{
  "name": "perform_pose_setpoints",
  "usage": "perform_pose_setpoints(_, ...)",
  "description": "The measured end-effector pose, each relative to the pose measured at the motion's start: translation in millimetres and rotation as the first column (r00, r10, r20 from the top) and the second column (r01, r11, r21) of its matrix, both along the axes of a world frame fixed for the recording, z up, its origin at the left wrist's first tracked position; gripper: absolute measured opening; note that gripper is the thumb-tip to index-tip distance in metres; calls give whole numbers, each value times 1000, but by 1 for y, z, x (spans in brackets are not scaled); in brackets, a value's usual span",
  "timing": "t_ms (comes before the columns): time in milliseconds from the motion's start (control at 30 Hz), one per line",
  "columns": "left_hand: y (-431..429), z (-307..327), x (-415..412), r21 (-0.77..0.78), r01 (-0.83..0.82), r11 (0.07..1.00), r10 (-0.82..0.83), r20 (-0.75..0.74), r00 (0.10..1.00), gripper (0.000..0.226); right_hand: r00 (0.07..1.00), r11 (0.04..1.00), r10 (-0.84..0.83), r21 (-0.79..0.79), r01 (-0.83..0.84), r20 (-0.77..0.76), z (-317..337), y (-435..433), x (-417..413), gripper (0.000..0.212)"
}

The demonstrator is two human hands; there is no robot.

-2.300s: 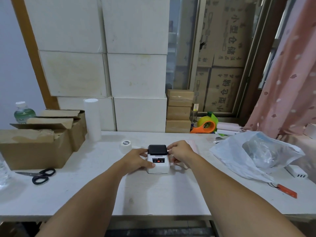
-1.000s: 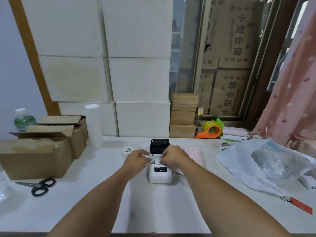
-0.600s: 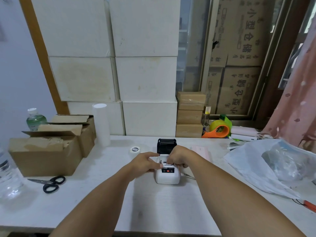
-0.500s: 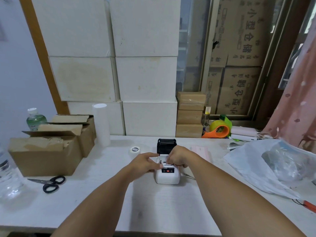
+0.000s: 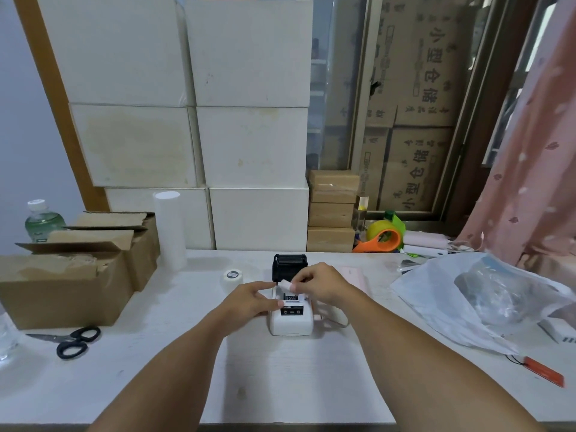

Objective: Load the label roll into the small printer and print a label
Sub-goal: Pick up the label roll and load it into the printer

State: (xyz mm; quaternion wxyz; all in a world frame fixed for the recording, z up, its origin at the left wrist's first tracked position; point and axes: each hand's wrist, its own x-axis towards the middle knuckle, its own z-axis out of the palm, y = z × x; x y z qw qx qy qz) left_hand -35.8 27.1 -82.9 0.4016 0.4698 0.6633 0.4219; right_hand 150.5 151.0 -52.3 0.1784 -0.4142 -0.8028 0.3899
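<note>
At the middle of the white counter (image 5: 280,385) sits the small white printer (image 5: 291,321), its black lid (image 5: 289,265) tipped up and back so the paper bay is uncovered. Over that bay, the right hand (image 5: 321,283) pinches a small white roll-like piece (image 5: 285,285) between thumb and fingertips; whether it is a used core or a label roll I cannot tell. The left hand (image 5: 252,299) rests against the printer's left side, fingers loosely curled and holding nothing, the forefinger reaching toward the white piece. A separate label roll (image 5: 231,278) stands on the counter just left of the printer, apart from both hands. Farther left are open cardboard boxes (image 5: 74,269), black-handled scissors (image 5: 67,341) and a tall white tube (image 5: 170,227). To the right lie a crumpled plastic bag (image 5: 486,300) and an orange tape dispenser (image 5: 381,241)
</note>
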Motion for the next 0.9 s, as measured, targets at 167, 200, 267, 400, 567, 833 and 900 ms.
perform_pose_setpoints(167, 3, -8, -4, -10, 3, 1000, -2, 27, 1000, 78, 987, 996, -45, -77, 33, -157, 4, -2, 12, 16)
perform_pose_setpoints(200, 3, -9, -4, -11, 3, 1000, -2, 27, 1000, 79, 983, 995, -71, -82, 58, -168, 4, 0, 16, 16)
perform_pose_setpoints(267, 3, -8, -3, -13, 9, 1000, -8, 20, 1000, 72, 971, 989, -132, -87, 117, -199, 5, 4, 25, 16)
perform_pose_setpoints(400, 0, -5, 0, -20, 3, 1000, -3, 13, 1000, 61, 945, 975, -216, -105, 196, -244, 4, 9, 48, 40)
perform_pose_setpoints(567, -1, -5, 2, -13, -32, 999, 32, 10, 999, 63, 932, 956, -292, -66, 285, -216, -2, 10, 78, 25)
perform_pose_setpoints(833, -2, -12, 6, 11, -67, 998, 67, 5, 998, 64, 808, 839, -540, -73, 539, -235, -21, 7, 129, 14)
perform_pose_setpoints(900, -2, -13, 7, 17, -72, 997, 72, 10, 997, 66, 807, 812, -577, 15, 583, -127, -25, 5, 141, 17)
